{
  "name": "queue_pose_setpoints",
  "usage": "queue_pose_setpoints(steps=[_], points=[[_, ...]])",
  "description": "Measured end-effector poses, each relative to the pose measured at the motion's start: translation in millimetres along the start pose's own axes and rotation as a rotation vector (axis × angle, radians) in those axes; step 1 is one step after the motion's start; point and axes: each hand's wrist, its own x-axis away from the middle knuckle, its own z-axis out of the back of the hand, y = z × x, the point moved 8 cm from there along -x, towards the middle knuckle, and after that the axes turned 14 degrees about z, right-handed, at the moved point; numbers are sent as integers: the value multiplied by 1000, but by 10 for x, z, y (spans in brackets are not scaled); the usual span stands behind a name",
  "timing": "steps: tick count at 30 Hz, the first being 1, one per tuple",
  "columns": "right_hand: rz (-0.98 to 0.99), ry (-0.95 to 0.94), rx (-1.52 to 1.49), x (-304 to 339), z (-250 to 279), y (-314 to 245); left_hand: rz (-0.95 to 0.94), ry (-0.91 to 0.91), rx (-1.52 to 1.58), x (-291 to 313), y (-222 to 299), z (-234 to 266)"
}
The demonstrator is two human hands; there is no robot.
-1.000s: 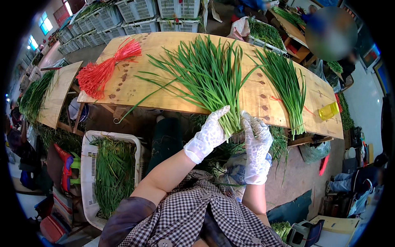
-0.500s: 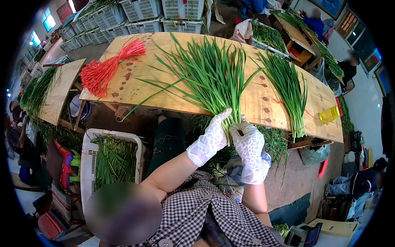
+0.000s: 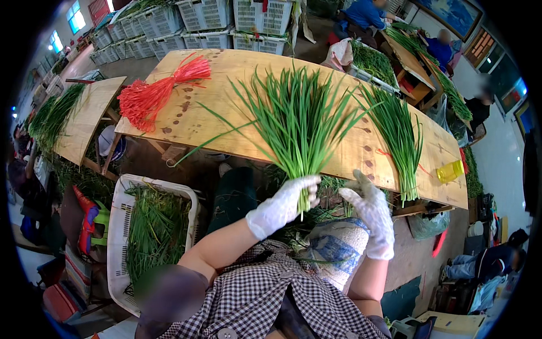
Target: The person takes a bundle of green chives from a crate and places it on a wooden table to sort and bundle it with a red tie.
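Observation:
My gloved left hand [image 3: 278, 208] is closed round the pale stem ends of a bunch of garlic chives [image 3: 302, 124]. The leaves fan out over the wooden table [image 3: 226, 73], and the stems hang past its near edge. To the right of the stems, my gloved right hand [image 3: 371, 212] is in the air, holding nothing, thumb and fingers apart. Another bunch of garlic chives [image 3: 400, 144], with a red tie near it, lies on the right part of the table. A heap of red plastic ties [image 3: 149, 101] rests on the left part.
A yellow cup-like container [image 3: 450, 171] is at the table's right end. Left of my legs stands a white basket [image 3: 117, 226] of loose greens. Stacked plastic crates [image 3: 206, 16] line the back. A person in blue [image 3: 364, 14] is at the back right.
My right hand has come off the stems, moved right and opened. The bunch has moved slightly nearer to me, still in my left hand, its leaves gathered more closely.

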Motion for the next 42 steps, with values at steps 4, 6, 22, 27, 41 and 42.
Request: queue_pose_setpoints(steps=[4, 6, 22, 27, 41, 42], points=[[41, -312, -516, -213, -923, 91, -132, 250, -388, 216, -291, 93], [202, -134, -804, -350, -876, -148, -371, -27, -530, 253, 64, -122], [377, 87, -529, -1032, -237, -314, -486, -164, -767, -364, 935, -873], [8, -201, -266, -697, -115, -335, 187, -565, 8, -267, 191, -874], [691, 263, 482, 236, -129, -370, 138, -366, 67, -225, -47, -610], [611, 251, 478, 144, -108, -285, 118, -346, 87, -222, -43, -580]])
